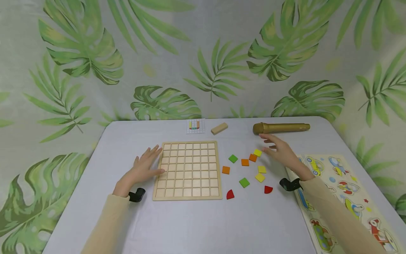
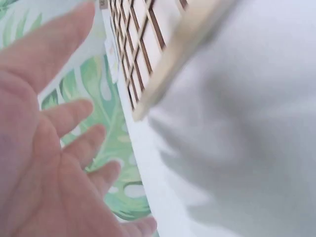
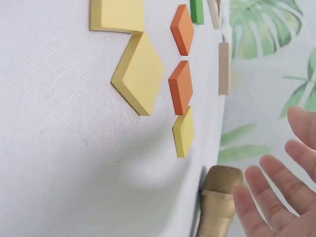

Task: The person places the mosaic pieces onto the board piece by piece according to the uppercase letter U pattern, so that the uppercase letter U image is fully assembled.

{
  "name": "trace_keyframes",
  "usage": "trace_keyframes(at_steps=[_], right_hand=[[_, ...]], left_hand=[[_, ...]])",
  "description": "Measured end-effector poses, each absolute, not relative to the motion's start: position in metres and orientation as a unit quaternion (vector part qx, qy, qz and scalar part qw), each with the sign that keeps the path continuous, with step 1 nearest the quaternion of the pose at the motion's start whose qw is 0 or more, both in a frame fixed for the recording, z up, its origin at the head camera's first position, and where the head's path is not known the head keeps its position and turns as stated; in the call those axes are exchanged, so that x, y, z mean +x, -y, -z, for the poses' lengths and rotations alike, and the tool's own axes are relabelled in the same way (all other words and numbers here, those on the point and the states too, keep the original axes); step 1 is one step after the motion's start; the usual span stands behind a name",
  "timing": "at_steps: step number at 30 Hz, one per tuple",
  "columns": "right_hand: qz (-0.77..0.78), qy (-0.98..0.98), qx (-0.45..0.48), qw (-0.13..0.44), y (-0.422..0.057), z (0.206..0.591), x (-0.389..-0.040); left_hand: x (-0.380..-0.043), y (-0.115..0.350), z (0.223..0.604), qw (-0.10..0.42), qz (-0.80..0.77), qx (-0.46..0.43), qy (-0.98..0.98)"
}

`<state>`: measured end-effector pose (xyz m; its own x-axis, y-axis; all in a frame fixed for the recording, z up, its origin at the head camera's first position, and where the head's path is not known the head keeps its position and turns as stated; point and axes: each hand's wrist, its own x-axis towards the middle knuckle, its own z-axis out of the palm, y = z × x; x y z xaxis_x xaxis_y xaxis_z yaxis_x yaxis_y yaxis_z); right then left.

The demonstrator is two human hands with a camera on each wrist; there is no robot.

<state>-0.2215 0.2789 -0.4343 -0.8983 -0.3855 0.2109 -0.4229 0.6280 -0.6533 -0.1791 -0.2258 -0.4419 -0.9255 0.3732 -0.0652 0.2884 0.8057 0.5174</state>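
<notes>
A wooden grid board (image 1: 189,171) with square cells lies on the table. Beside its left edge hovers my left hand (image 1: 142,170), fingers spread and holding nothing; in the left wrist view the board's corner (image 2: 143,106) shows past the fingers. To the board's right are scattered coloured tiles: green (image 1: 244,182), orange (image 1: 245,162) and yellow (image 1: 261,169) squares, plus two red quarter-round pieces (image 1: 230,194). My right hand (image 1: 280,151) is over the table right of the tiles, its fingers loosely extended around nothing. Nearest to it are a yellow tile (image 3: 183,132) and a gold microphone (image 3: 216,202).
At the back of the table lie a small pattern card (image 1: 195,126) and a wooden block (image 1: 219,128). A picture puzzle board (image 1: 344,197) with vehicle shapes covers the right side, under my right forearm. A leaf-printed curtain (image 1: 219,70) hangs behind the table.
</notes>
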Motion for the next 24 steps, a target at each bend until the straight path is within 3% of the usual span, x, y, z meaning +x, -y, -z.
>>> trace_keyframes(at_steps=[7,14,24], right_hand=[[-0.47,0.86,0.181,-0.076,-0.287,0.437,-0.236],[-0.494,0.85,0.127,-0.131,-0.286,0.443,-0.241],[-0.444,0.883,0.089,-0.121,-0.275,0.453,-0.246]], left_hand=[[-0.182,0.241,0.452,0.142,-0.285,0.2,-0.927],[-0.178,0.244,0.454,0.141,-0.301,0.23,-0.915],[-0.179,0.243,0.458,0.152,-0.275,0.213,-0.925]])
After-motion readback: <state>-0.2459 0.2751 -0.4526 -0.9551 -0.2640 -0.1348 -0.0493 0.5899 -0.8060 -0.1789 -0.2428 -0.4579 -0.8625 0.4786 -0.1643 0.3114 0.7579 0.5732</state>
